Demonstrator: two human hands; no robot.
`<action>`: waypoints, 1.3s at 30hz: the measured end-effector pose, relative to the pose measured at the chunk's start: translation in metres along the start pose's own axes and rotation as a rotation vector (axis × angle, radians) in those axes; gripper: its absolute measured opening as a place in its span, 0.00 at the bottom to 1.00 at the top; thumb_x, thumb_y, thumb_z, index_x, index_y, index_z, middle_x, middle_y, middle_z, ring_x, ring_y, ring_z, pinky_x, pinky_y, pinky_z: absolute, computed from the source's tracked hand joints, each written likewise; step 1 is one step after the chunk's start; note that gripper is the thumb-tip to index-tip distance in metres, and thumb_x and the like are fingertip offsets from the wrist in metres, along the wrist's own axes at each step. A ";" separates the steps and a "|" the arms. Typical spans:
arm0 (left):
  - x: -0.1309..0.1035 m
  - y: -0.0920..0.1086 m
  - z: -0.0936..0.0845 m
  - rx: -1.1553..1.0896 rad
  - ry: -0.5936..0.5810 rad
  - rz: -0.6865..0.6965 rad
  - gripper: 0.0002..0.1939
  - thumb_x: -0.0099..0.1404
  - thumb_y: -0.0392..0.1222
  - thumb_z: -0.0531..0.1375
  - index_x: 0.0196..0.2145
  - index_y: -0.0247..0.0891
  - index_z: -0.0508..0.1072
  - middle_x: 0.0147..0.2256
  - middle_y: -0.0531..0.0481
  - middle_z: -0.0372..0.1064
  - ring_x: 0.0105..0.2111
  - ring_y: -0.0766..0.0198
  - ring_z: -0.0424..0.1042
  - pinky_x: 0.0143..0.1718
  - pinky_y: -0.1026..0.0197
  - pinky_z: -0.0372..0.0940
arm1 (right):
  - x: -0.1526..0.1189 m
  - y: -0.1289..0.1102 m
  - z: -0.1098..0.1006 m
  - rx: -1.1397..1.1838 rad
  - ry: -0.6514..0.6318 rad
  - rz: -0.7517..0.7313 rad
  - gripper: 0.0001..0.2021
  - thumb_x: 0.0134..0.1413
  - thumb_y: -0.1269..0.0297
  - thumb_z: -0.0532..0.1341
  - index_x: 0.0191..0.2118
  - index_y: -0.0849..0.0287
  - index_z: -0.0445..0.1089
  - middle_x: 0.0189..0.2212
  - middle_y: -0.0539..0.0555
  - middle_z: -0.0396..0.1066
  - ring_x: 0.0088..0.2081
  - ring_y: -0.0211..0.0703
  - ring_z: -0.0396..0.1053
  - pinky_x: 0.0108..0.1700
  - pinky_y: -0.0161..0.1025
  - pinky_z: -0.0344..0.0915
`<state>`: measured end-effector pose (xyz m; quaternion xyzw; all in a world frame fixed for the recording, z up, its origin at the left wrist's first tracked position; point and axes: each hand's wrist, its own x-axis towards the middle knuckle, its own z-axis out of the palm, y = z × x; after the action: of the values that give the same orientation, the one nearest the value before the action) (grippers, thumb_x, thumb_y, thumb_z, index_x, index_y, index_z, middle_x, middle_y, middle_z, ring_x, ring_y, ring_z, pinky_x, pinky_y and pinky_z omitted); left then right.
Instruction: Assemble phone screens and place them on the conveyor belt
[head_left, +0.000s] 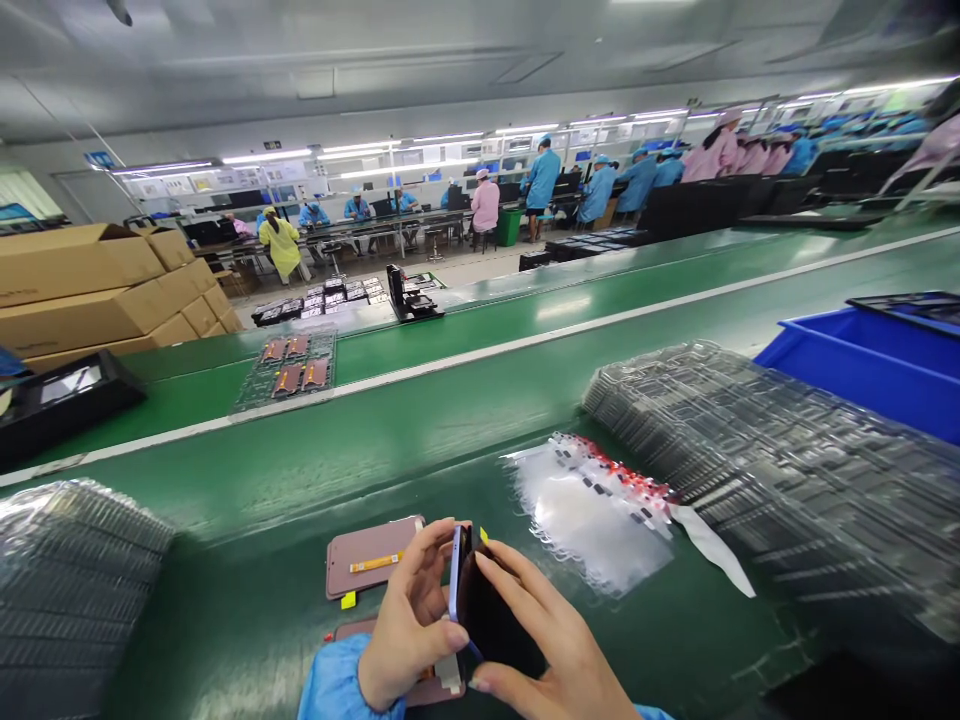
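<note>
A phone frame (454,580) with a lilac edge stands on its side in my left hand (409,620), the thumb at its lower end and the fingers behind it. My right hand (544,630) grips a dark phone screen (495,618) with a yellow tab on top, tilted against the frame. How far the two parts touch is hidden. Left of the hands, a pinkish-brown screen panel (367,560) with an orange flex cable lies face down on the green mat. Another such panel (360,628) is partly covered by my left hand.
Clear plastic films (592,510) with red and black tabs lie right of the hands. Stacked clear trays rise at right (750,440) and left (67,600). A blue bin (862,360) stands far right. Beyond runs a green conveyor (420,365) with a tray of panels (294,365).
</note>
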<state>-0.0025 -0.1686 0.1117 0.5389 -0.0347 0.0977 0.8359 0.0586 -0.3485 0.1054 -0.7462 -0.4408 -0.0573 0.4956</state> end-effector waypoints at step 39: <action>-0.002 0.010 0.000 -0.003 -0.135 -0.038 0.41 0.50 0.52 0.72 0.60 0.49 0.66 0.63 0.40 0.61 0.62 0.43 0.60 0.62 0.48 0.56 | 0.008 -0.009 -0.002 -0.140 0.046 -0.201 0.39 0.56 0.49 0.64 0.68 0.54 0.50 0.62 0.65 0.61 0.60 0.61 0.63 0.56 0.52 0.68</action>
<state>-0.0062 -0.1652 0.1207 0.5435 -0.0810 0.0450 0.8343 0.0576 -0.3443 0.1172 -0.7296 -0.4967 -0.1543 0.4441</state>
